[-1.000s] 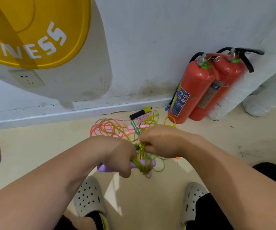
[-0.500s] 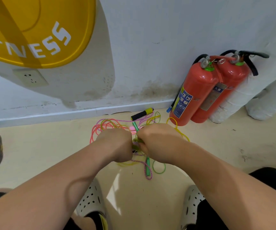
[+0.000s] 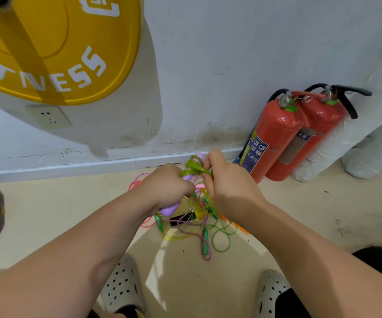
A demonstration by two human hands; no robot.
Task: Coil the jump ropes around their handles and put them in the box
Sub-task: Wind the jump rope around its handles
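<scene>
Two perforated grey clogs (image 3: 123, 285) stand on smooth beige floor (image 3: 47, 214), which lies open to both sides. Just beyond them lies a tangle of thin glossy jump ropes (image 3: 199, 228), pink, green, yellow and braided purple. Above it the left hand (image 3: 167, 187) grips a rounded purple handle (image 3: 170, 208). The right hand (image 3: 229, 187) pinches the green rope (image 3: 193, 167) looped round the handle's upper end. Two red cylindrical fire extinguishers (image 3: 274, 138) stand against the scuffed white wall (image 3: 208, 65).

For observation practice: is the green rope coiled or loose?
Partly coiled: green rope loops wrap the purple handle above the left hand; right hand pinches it.
</scene>
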